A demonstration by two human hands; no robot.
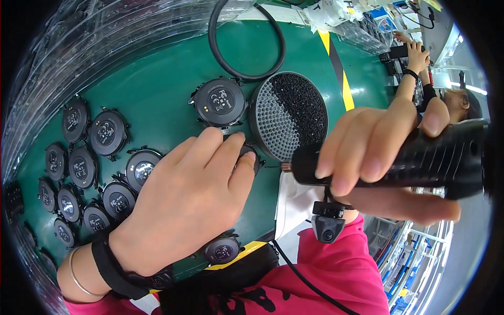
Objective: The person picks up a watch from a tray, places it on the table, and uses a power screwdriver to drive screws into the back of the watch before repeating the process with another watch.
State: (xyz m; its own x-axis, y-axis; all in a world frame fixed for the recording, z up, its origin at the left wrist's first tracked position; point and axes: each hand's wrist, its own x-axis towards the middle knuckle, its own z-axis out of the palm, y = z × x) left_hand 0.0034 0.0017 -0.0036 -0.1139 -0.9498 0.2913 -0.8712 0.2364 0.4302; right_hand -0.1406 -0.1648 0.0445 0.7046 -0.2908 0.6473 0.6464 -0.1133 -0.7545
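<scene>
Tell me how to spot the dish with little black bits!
On the green table, find the black loop. Just below it in view sits the grey dish. Unlike the watch beside it, it's dimpled, partly covered in tiny black pieces.

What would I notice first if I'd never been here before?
Probably the big black ridged handheld tool in the right hand, at the picture's right. In the middle sits a round grey dimpled tray, partly covered in tiny black pieces. Round black watch bodies crowd the left.
</scene>
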